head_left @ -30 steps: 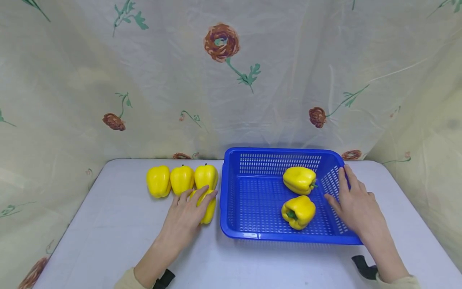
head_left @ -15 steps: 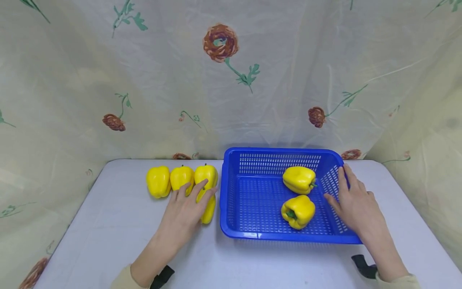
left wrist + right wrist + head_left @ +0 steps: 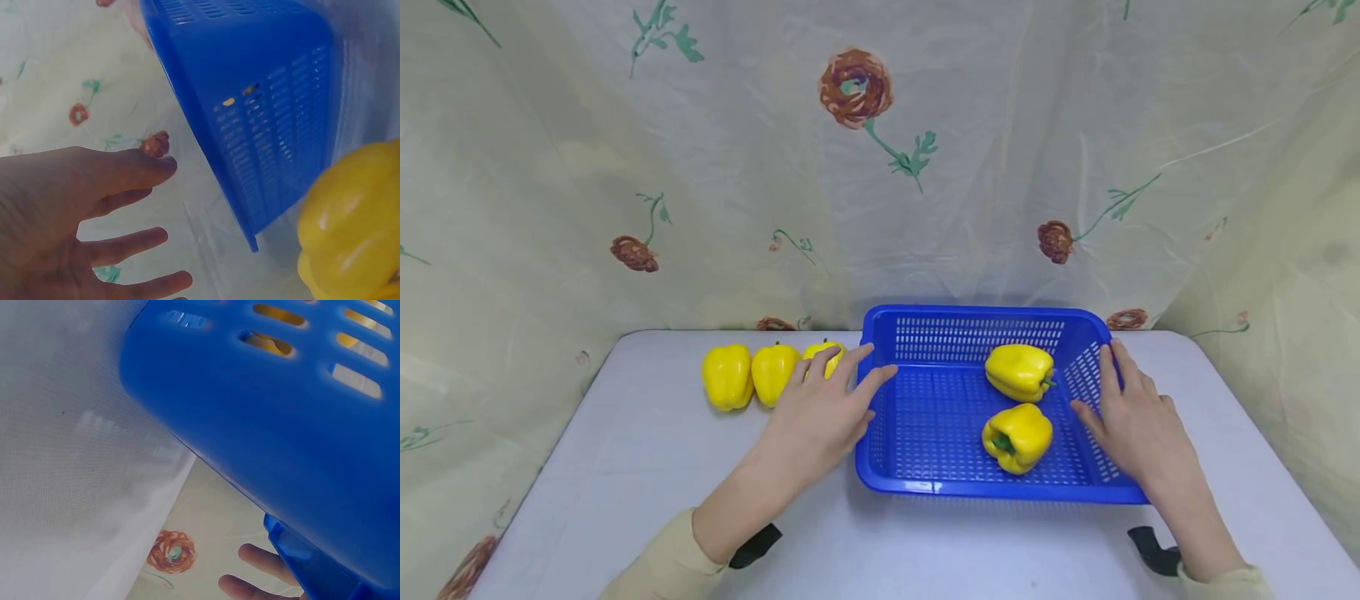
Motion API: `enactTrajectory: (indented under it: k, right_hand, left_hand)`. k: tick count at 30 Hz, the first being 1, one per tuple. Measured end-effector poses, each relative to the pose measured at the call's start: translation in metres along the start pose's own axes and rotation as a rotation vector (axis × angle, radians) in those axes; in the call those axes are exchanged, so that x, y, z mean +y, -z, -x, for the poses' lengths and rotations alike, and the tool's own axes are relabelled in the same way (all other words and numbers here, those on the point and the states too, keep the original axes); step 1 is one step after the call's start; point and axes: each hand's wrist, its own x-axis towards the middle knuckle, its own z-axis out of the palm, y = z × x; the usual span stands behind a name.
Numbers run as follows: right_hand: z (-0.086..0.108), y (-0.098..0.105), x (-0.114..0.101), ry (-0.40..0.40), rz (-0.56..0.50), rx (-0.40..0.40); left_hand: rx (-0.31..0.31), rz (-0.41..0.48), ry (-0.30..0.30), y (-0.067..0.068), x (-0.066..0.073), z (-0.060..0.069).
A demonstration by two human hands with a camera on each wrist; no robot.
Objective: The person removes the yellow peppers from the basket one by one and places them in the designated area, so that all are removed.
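Observation:
Raised above the table, my left hand (image 3: 820, 421) has spread fingers and holds nothing; its fingertips overlap the left rim of the blue basket (image 3: 1000, 492) in the head view. The left wrist view shows this hand (image 3: 53, 206) beside the basket wall (image 3: 250, 125), with a yellow pepper (image 3: 353, 219) at the right. My right hand (image 3: 1138, 425) grips the basket's right rim, thumb inside, some fingertips (image 3: 269, 561) beyond the rim. Two yellow peppers (image 3: 1021, 372) (image 3: 1018, 438) lie in the basket's right half.
Left of the basket, yellow peppers (image 3: 727, 377) (image 3: 773, 372) (image 3: 822, 354) stand in a row at the table's back; my left hand partly covers the row. Behind the white table (image 3: 610, 467) hangs a flowered curtain (image 3: 730, 167). Dark straps show under both wrists.
My left hand has lifted off the front pepper and shifted right, towards the basket, its fingers spreading. That pepper is now hidden in the head view. My right hand stays at the rim.

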Motion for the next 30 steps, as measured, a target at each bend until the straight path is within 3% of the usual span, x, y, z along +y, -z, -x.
enactTrajectory:
  k: [7, 12, 30]
  right_hand:
    - [0.001, 0.000, 0.001, -0.001, -0.001, 0.018]
    - [0.001, 0.001, -0.001, 0.006, -0.003, 0.032]
    - [0.002, 0.000, -0.002, 0.016, 0.015, 0.032]
  left_hand:
    - [-0.062, 0.026, -0.027, 0.003, 0.020, -0.026]
    - [-0.084, 0.012, -0.059, -0.003, 0.036, -0.040]
    - [-0.183, -0.010, -0.188, -0.034, 0.091, -0.070]
